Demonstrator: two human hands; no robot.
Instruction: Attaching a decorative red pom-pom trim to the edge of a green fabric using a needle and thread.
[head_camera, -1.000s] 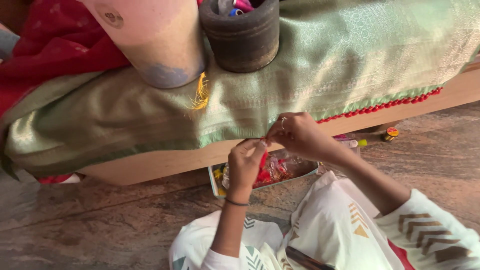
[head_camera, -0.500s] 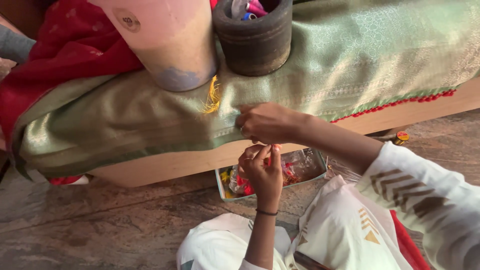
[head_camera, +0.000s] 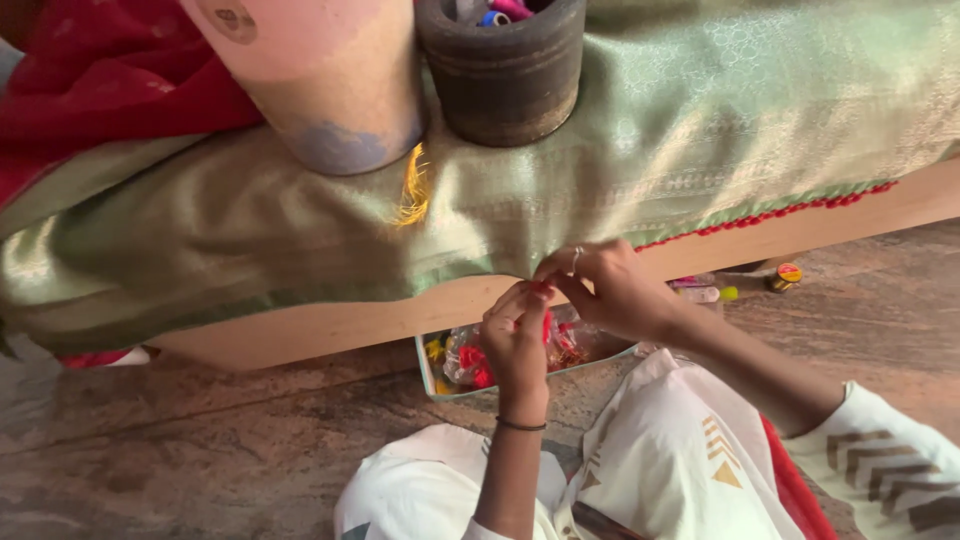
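Observation:
A shiny green silk cloth (head_camera: 640, 150) hangs over a low wooden board (head_camera: 330, 325), its lower edge trimmed with small red tassels (head_camera: 770, 213). My left hand (head_camera: 515, 345) and my right hand (head_camera: 600, 285) meet at the cloth's hem, fingertips pinched together on a small red tassel at the edge. A ring shows on my right hand and a thin dark band on my left wrist.
A shallow tray (head_camera: 440, 385) of red and yellow bits lies on the stone floor under my hands. On the cloth stand a pale cylinder (head_camera: 320, 80) and a dark round pot (head_camera: 505, 65) holding thread spools. Red fabric (head_camera: 100, 80) lies at upper left. Small spools (head_camera: 785, 273) sit at right.
My hands have come together again at the hem, the right one lower and further right along the edge than half a second ago. The view has shifted slightly.

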